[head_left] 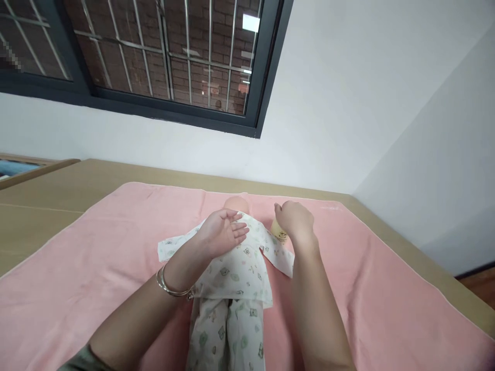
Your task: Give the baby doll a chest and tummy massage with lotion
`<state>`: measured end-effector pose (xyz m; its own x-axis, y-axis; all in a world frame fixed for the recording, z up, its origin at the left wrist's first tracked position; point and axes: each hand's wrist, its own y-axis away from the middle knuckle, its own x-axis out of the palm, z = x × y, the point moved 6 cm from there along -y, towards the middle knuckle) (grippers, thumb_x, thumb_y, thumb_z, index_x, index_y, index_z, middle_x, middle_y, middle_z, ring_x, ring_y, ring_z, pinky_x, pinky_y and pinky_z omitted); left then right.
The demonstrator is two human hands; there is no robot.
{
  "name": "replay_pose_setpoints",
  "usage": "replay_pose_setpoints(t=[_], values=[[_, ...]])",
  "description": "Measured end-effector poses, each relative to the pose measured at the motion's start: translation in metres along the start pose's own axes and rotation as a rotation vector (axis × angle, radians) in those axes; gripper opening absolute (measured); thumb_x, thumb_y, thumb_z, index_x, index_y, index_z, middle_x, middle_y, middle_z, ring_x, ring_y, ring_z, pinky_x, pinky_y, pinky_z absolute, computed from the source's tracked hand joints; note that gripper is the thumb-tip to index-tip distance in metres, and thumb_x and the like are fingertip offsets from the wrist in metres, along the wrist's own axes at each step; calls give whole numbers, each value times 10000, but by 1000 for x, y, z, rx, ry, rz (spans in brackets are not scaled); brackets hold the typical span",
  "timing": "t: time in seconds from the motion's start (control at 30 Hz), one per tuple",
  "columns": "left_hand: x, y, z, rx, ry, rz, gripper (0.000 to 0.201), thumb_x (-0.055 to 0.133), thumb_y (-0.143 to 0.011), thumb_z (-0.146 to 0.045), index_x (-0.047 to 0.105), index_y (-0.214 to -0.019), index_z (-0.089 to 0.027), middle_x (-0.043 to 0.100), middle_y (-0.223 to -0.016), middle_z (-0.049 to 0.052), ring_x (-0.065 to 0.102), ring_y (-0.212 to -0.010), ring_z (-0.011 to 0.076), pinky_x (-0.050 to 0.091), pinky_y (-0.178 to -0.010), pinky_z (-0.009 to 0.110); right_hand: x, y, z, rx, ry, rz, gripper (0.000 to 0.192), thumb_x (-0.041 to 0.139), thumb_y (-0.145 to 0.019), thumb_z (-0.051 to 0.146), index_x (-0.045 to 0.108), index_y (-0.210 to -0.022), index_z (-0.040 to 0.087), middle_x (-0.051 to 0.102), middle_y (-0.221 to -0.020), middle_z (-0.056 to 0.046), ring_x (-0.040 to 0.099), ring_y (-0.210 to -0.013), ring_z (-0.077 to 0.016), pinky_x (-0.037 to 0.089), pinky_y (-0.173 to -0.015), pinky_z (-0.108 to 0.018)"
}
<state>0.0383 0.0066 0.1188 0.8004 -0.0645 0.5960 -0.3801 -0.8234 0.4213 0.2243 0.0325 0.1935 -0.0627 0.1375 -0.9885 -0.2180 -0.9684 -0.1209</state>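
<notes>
Left hand (222, 229) flat, fingers spread, on clothed baby doll (232, 257); right hand (294, 220) closed over small bottle (279, 232). Best kept steady, 1 palm pressing gently.

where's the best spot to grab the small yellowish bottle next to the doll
Probably by the round body of the small yellowish bottle, coming from the right. It stands on the pink towel, close against the doll in white printed pyjamas on its left; its right side looks free. The right hand already covers its top.

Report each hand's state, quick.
Left hand: open, flat on the doll's printed top.
Right hand: loosely curled over a small bottle; grip cannot be told.
</notes>
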Motion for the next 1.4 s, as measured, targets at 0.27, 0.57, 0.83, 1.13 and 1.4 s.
replay_pose_setpoints(t=[0.27, 0.57, 0.83, 1.13, 1.4], values=[[2, 19, -13, 59, -119, 93, 506, 409, -863, -346, 480, -1332, -167, 534, -1479, 213, 560, -1382, 313, 474, -1153, 483, 13, 11, 5, -44, 33, -47, 474, 349, -1055, 366, 739, -1113, 103, 695, -1237, -252, 615, -1250, -334, 431, -1044, -432], [7, 43, -13, 70, -36, 64, 548, 409, -866, -325, 525, -1376, -162, 640, -1388, 187, 550, -1395, 307, 433, -1187, 503, 7, 27, 10, -105, -196, -59, 624, 322, -1071, 449, 445, -1511, 23, 320, -1632, -258, 151, -1575, -383, 38, -1225, -693], [38, 65, -7, 92, 45, 322, 623, 284, -1006, -550, 614, -1357, -154, 712, -1297, 143, 527, -1402, 370, 399, -1195, 559, 7, 95, 96, -679, -491, -240, 733, 356, -1059, 506, 114, -1662, 168, 166, -1714, -123, 2, -1595, -330, 23, -1274, -636], [34, 72, -14, 249, 162, 402, 697, 350, -1007, -645, 502, -1494, -169, 592, -1491, 131, 404, -1501, 329, 261, -1268, 532, 13, 145, 119, -922, -483, -411, 1063, 481, -971, 651, -71, -1624, 20, 25, -1704, -253, -74, -1558, -463, 87, -1222, -745], [21, 80, -1, 439, 50, 93, 722, 364, -965, -707, 385, -1572, -317, 581, -1509, 38, 362, -1528, 293, 154, -1313, 567, 9, 185, 119, -895, -551, -283, 1046, 518, -984, 546, -154, -1617, 54, 31, -1715, -177, 43, -1583, -354, 173, -1294, -571]])
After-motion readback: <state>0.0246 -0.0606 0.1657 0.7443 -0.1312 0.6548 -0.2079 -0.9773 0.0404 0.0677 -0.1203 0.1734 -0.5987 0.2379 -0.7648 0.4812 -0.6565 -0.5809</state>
